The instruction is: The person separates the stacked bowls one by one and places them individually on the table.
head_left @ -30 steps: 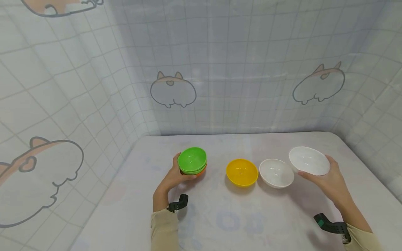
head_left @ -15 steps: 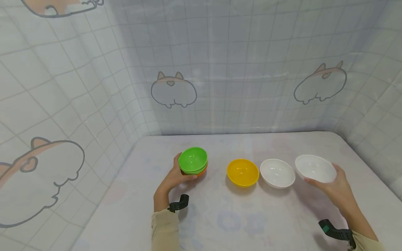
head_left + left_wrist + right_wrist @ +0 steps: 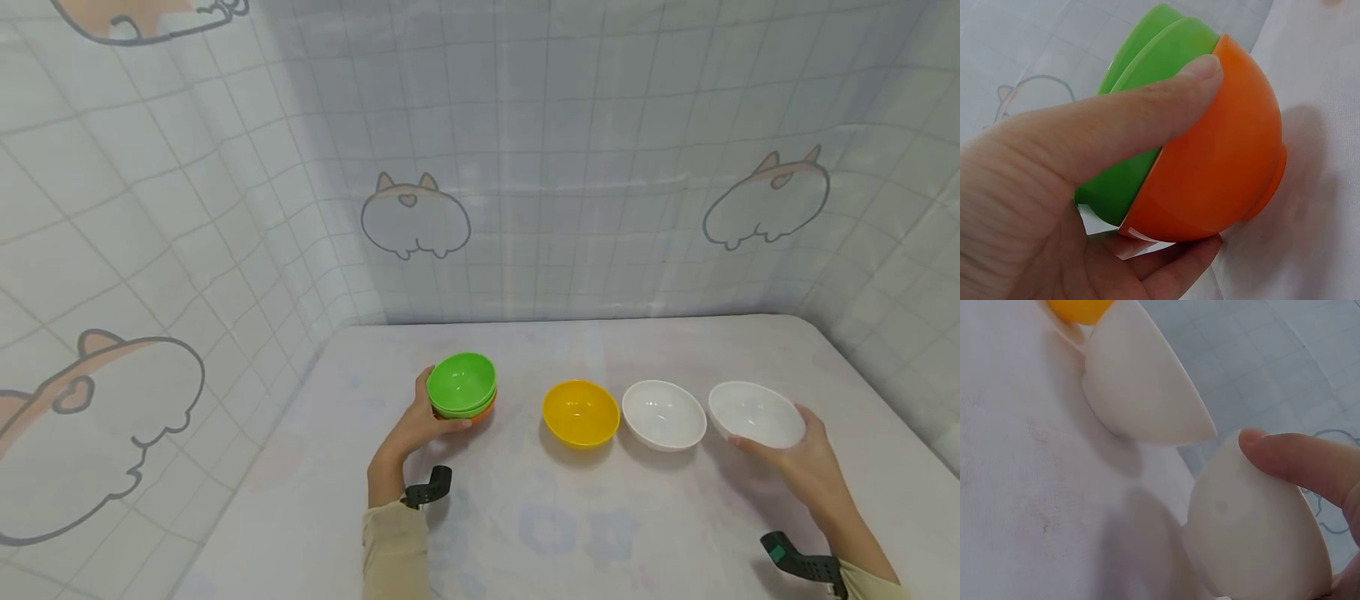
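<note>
Head view, nearest edge first: a beige sleeve [image 3: 395, 550] covers each forearm, and a black mount [image 3: 426, 489] is strapped at each wrist. Beyond them, the right hand [image 3: 808, 457] holds the outer white bowl [image 3: 756, 414] at the right of the row, thumb against its near side; whether its foot meets the white tabletop [image 3: 555, 492] I cannot tell. Just left of it stands the inner white bowl [image 3: 664, 416], upright, with the yellow bowl [image 3: 581, 414] just beside that one. Well apart on the left, the left hand [image 3: 412, 427] grips a nested stack: two green bowls [image 3: 461, 383] sit inside an orange bowl [image 3: 1229, 144], the thumb lying across green and orange alike. Farthest off hangs a pale gridded backdrop [image 3: 592, 125] with cartoon animal drawings [image 3: 415, 218]
</note>
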Available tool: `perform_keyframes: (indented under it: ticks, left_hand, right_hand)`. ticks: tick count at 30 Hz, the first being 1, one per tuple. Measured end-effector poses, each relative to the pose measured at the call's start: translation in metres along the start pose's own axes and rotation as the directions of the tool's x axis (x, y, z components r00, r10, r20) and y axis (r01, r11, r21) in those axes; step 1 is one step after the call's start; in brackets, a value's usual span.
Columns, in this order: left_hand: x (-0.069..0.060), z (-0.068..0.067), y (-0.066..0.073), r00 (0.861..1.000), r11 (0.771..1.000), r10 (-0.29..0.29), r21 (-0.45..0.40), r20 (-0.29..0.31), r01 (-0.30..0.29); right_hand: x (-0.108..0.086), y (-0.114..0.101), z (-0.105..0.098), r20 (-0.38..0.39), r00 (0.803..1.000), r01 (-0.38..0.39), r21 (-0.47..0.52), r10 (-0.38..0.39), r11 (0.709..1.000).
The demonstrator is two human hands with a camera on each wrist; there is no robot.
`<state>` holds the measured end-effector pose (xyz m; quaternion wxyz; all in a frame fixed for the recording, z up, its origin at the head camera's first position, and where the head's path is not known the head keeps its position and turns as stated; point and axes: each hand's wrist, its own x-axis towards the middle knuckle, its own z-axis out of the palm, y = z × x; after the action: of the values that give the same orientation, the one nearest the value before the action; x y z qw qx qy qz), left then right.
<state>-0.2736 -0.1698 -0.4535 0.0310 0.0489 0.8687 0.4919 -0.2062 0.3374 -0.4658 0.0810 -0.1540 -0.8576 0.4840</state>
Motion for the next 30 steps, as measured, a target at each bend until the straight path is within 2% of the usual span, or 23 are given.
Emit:
perform_keyframes:
  ticks: [11,19,30]
  left_hand:
    - [0.000,0.000,0.000,1.000,1.000,-0.002,0.007,0.001,0.002]
    - [-0.001,-0.001,0.001,1.000,1.000,0.009,0.002,-0.001,-0.009]
    - [-0.001,-0.001,0.000,1.000,1.000,0.012,0.006,0.006,-0.012]
  right_hand:
    - [0.003,0.004,0.007,0.003,0.996,-0.084,-0.020,0.084,0.996]
    - [0.004,0.008,0.010,-0.002,0.998,-0.066,-0.017,0.065,0.998]
    - [0.004,0.013,0.010,0.027,0.998,-0.057,-0.035,0.058,0.998]
